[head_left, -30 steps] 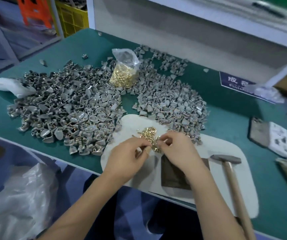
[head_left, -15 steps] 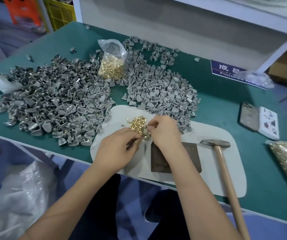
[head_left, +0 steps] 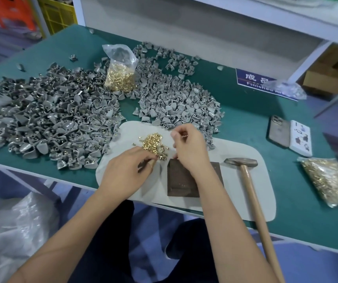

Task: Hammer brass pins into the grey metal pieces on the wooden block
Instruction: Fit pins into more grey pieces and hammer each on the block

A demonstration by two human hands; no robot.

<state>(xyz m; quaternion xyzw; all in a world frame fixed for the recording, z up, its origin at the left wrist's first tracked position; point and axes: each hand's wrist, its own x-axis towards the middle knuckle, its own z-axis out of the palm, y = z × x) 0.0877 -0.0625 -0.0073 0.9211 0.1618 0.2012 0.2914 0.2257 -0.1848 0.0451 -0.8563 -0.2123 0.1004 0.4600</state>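
A blue sign (head_left: 253, 80), lying well beyond the right hand (head_left: 190, 148), read "成品" above a partly hidden "Finished".

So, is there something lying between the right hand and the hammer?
Nothing visible. The hammer lies on the pale mat just right of the wooden block, and the right hand has bare mat between it and the hammer head.

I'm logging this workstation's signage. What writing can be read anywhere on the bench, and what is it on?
"成品": white characters on the blue sign at the back of the green bench; the second is partly covered by a clear plastic bag.
"Finished Ar...": smaller white line below on the same sign, its end hidden by the bag.
White card beside the phone: dark marks, too small to read.
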